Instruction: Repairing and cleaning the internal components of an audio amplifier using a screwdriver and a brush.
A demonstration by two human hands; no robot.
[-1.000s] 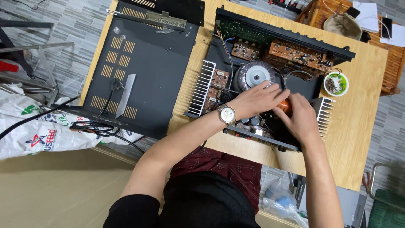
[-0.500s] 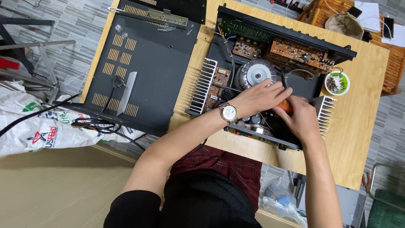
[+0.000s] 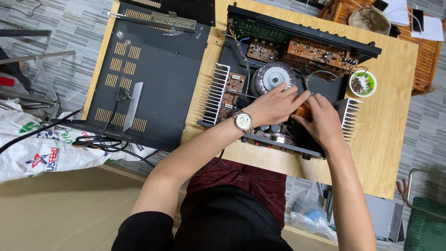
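Inside the open amplifier chassis, toward its front edge, an orange component sat between both hands. The right hand gripped it from the right; the left hand, fingers extended, pressed just left, equally near.

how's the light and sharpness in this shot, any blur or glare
Head view: even, soft light with faint shadows; the left hand, right hand and open amplifier chassis look sharp; mild sheen on the removed black cover; lower-right corner looks softer; wide-angle bending at the edges.
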